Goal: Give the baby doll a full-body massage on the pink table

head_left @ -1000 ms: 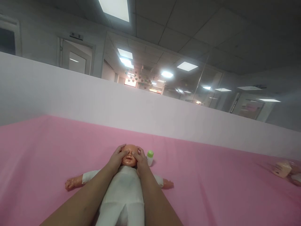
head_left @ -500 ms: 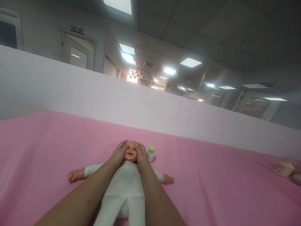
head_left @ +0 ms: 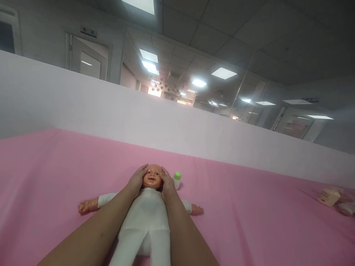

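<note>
A baby doll [head_left: 146, 214] in a white bodysuit lies on its back on the pink sheet [head_left: 55, 177], arms spread out to both sides. My left hand [head_left: 136, 181] cups the left side of the doll's head [head_left: 152, 176], fingers curved against it. My right hand [head_left: 168, 184] cups the other side of the head the same way. The doll's face shows uncovered between my hands. Both my forearms run up over the doll's body and legs.
A small white bottle with a green cap [head_left: 176, 178] stands just right of the doll's head. A pale bottle [head_left: 327, 196] and another small item [head_left: 346, 209] lie at the far right. A white partition wall [head_left: 166, 125] runs behind the sheet.
My hands have slid from over the doll's eyes outward to the sides of its head, so the face is now uncovered. The view shifted slightly.
</note>
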Available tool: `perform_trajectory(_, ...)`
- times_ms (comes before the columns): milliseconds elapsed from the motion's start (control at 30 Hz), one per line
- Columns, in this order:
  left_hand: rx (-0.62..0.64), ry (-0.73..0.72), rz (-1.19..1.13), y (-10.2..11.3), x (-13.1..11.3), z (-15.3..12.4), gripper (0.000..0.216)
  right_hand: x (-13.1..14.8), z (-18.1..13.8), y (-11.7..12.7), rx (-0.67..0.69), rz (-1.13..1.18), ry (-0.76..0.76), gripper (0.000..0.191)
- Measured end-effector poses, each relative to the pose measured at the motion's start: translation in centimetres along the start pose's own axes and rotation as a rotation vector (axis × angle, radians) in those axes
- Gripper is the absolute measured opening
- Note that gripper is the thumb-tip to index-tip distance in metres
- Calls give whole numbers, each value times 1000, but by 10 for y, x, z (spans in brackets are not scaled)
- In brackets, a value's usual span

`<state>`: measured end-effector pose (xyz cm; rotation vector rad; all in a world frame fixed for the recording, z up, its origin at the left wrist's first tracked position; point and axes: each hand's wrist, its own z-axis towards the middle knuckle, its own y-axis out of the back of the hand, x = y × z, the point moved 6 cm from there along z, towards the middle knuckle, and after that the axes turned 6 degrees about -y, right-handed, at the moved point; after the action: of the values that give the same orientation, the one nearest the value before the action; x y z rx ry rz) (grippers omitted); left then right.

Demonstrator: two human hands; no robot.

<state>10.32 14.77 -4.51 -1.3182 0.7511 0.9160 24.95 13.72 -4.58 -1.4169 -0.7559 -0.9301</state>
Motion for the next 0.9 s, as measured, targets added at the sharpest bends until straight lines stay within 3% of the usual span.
perform_trajectory(133, 52, -112, 154, -3, -9, -3, 68, 11, -14, -10, 62, -41, 13, 64)
perform_trajectory(333, 35, -182, 379, -4, -20, -5, 62, 21, -25, -16, 84, -149, 41, 64)
perform_trajectory(667, 35, -151, 438, -1, -12, 3, 60, 14, -16, -12, -28, -126, -29, 66)
perform_trajectory(900, 7, -150, 414, 1, -8, 7, 52, 11, -2, -2, -183, -324, -23, 61)
